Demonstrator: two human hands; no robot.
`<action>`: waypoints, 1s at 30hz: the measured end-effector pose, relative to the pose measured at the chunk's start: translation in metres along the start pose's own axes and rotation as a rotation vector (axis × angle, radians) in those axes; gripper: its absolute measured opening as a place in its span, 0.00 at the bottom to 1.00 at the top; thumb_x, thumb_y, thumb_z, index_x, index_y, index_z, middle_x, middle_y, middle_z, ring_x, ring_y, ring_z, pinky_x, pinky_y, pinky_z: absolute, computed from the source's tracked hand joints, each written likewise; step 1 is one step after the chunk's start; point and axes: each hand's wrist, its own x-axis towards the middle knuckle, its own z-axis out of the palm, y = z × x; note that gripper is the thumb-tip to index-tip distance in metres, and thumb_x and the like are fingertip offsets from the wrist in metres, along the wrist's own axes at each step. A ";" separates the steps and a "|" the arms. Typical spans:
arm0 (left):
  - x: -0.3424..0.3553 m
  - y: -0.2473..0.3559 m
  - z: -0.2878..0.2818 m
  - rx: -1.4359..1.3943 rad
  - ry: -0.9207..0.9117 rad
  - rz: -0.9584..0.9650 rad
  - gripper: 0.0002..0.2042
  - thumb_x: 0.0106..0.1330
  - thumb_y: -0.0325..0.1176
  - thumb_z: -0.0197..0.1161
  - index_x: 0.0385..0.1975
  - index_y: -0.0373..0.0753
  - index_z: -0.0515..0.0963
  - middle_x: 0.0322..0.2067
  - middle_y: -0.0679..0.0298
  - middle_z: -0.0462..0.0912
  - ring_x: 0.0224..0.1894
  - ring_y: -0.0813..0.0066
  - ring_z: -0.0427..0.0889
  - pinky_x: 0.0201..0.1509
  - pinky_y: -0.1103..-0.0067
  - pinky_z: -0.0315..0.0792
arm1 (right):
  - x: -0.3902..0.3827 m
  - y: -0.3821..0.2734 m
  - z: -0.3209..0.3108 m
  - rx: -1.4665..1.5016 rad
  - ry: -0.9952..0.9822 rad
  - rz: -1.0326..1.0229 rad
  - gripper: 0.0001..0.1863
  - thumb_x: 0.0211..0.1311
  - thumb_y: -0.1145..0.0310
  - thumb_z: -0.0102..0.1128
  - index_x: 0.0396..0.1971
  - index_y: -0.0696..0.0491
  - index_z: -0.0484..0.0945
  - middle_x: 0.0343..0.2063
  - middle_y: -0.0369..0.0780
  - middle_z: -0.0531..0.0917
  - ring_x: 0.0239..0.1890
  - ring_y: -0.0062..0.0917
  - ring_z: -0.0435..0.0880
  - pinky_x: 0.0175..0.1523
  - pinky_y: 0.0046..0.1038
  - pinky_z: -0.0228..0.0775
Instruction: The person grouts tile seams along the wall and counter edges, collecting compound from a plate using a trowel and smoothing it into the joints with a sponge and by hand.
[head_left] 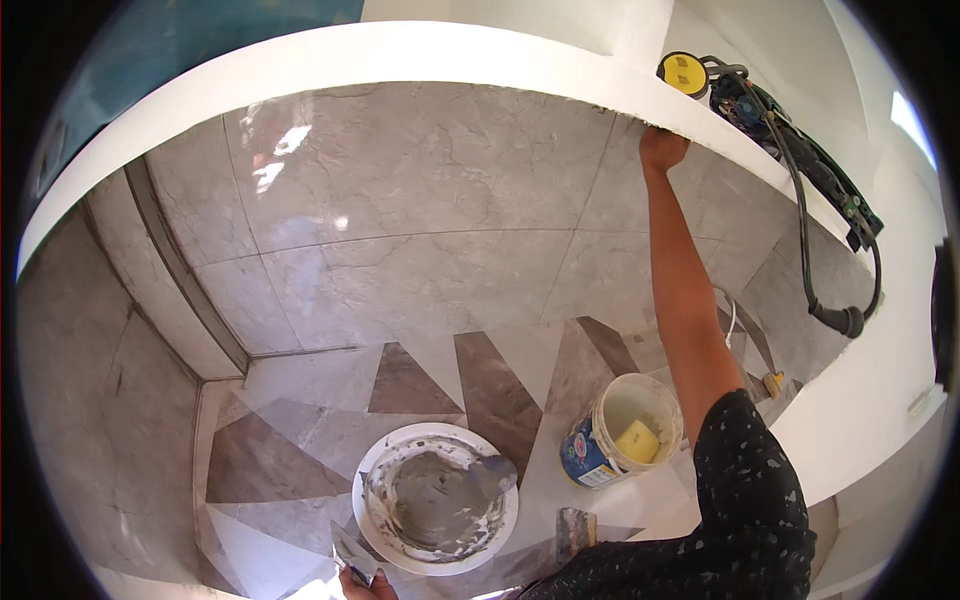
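My right arm reaches up to the top of the grey tiled wall (420,160). There my right hand (664,150) is bunched against the tile just under the white ledge (450,50); its fingertips, and anything in them, are hidden. At the lower edge, my left hand (368,585) grips a putty knife (352,552) with a flat metal blade, partly cut off by the frame. Beside that blade stands a white basin (372,530) smeared with grey paste (435,500). A second putty knife (492,477) rests in the basin on its right side.
A white bucket (585,455) holding a yellow sponge (637,441) stands under my right arm. A stained flat-bladed tool (575,532) lies nearby. On the ledge are a corded power tool (780,125) and a yellow round object (683,74); a black plug (848,321) dangles down.
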 end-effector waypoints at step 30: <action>0.110 0.191 0.018 -0.056 -0.387 0.004 0.13 0.61 0.33 0.43 0.42 0.35 0.69 0.37 0.61 0.77 0.35 0.73 0.78 0.32 0.77 0.74 | -0.010 -0.517 -0.039 0.427 0.149 0.386 0.11 0.37 0.80 0.58 0.27 0.57 0.76 0.25 0.43 0.78 0.33 0.43 0.73 0.33 0.40 0.67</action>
